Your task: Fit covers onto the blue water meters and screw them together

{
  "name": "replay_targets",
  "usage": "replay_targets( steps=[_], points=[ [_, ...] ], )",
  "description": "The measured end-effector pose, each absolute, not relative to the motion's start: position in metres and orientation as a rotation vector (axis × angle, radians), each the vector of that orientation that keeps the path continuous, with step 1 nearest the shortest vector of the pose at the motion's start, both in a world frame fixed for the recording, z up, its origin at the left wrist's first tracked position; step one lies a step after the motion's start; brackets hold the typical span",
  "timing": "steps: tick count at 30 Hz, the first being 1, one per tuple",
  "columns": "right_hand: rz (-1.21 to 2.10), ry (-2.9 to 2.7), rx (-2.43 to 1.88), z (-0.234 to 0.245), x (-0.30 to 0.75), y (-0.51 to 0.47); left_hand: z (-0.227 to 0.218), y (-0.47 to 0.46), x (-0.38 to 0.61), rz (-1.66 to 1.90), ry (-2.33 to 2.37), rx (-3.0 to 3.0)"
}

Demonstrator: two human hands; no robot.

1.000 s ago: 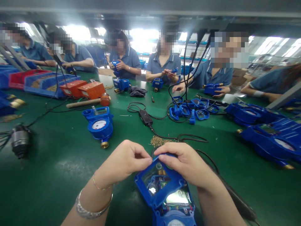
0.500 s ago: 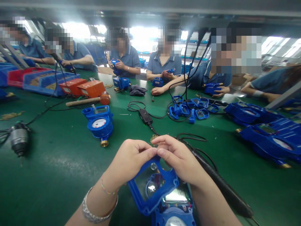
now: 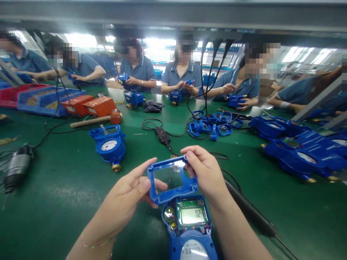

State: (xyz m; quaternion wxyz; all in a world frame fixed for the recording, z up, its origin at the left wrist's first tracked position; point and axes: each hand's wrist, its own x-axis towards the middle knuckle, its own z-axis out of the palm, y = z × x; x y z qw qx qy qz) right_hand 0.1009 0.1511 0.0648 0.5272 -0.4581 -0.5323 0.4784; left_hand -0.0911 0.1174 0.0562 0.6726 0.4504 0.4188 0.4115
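Blue window cover [image 3: 171,178] at lower centre, lifted clear of the water meter [image 3: 189,225] | left hand [image 3: 130,191] fingers loosely pinch its left edge | right hand [image 3: 206,173] fingers grip its right corner | meter display exposed on the table [image 3: 54,187]; cover unseated.

Blown-out backlight from far windows, warped edges, perhaps slight blur.

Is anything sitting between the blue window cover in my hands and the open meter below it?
Nothing visible does. The blue window cover is held by the left hand and right hand just above the meter, whose display is exposed.
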Motion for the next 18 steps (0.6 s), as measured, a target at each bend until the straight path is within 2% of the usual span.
replay_targets(
  steps=[10,18],
  points=[
    [1.091,-1.255,-1.061,0.063,0.100,0.141,0.051,0.090,-0.082,1.069,0.777,0.807],
    [1.063,-1.215,-1.027,0.082,0.098,0.120,0.071,0.075,-0.070,1.089,0.815,0.725]
  ],
)
